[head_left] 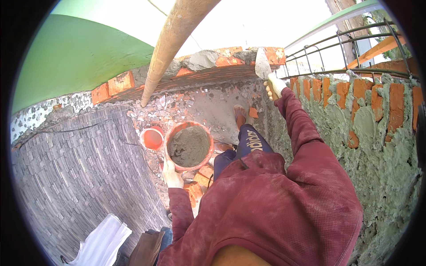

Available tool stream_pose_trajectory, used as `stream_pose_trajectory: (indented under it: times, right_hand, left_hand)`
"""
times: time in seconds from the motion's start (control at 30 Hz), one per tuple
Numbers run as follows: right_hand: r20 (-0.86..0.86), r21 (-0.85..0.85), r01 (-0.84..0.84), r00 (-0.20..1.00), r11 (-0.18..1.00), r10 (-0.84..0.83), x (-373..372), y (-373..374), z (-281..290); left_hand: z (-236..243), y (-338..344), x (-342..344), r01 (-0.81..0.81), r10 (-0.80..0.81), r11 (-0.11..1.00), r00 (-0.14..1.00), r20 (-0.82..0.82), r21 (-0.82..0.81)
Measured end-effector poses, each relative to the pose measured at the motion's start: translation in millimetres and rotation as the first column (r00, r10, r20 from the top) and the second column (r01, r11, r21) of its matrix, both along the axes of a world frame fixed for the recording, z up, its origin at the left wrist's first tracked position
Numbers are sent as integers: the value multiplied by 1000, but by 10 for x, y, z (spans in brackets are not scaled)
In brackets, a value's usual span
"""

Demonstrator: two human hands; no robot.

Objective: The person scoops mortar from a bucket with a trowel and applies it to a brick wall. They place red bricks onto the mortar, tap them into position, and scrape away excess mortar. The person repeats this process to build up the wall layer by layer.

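Observation:
My left hand (171,175), in a pale glove, grips the near rim of an orange bucket (167,153) filled with grey mortar (190,145). Stretched out to the far right, my gloved right hand (276,86) is closed around the handle of a trowel (262,64). Its blade points away from me and lies over the right end of a low brick wall (229,60). Patches of grey mortar cover parts of that wall's top. The trowel's handle is mostly hidden in my fingers.
A smaller orange bucket (152,138) stands left of the mortar bucket. A wooden pole (171,44) slants down to the rubble-strewn floor. Loose bricks (203,176) lie by my legs. On the right are a rough mortared brick wall (368,128) and a steel rebar cage (344,48).

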State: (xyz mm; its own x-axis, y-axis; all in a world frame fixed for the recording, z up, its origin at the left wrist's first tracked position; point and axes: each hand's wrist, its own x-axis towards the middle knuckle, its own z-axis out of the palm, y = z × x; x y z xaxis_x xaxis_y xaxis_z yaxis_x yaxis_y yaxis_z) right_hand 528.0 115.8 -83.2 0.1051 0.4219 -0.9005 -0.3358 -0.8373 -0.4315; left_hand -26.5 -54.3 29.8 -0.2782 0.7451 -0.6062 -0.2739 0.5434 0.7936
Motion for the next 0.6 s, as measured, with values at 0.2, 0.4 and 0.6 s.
stream_pose_trajectory:
  times: [0.2,0.4,0.6]
  right_hand:
    - [-77,51,43,996,998,-40,-282,134,-447]
    - [348,18,-174,924,985,157,-410,161,-506]
    - [328,1,-185,928,983,174,-392,27,-183]
  left_hand:
    - [316,1,50,27,-27,999,999,38,-19]
    - [285,22,-5,20,-21,999,999,-30,-43]
    - [227,50,-13,6,-6,1000,999,-41,8]
